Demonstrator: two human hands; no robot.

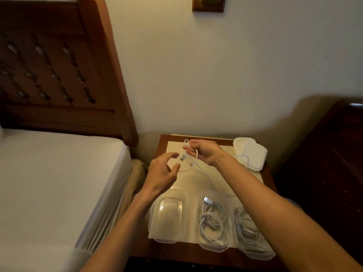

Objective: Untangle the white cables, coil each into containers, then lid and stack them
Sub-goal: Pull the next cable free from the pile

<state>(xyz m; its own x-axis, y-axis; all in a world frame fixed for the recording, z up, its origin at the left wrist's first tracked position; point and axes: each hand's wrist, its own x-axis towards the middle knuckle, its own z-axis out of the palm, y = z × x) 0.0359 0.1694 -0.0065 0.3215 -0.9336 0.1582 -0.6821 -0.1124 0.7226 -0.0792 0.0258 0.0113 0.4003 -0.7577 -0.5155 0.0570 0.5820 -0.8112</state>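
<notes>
The right hand point(204, 152) holds up the last white cable point(191, 163) above the table point(261, 173), its grip pinching a loop of it, and the cable's tail runs back to the stack of lids point(250, 154). The left hand point(163, 169) is just beside the loop with its fingers spread, holding nothing. Two containers point(213, 224) near the front already have coiled cables in them and the empty container point(169, 214) waits, so I think this cable is being coiled, and next the left hand must catch the loose end and wind it round.

Three containers point(213, 220) front of table point(271, 181); lids point(250, 154) behind, right.
</notes>
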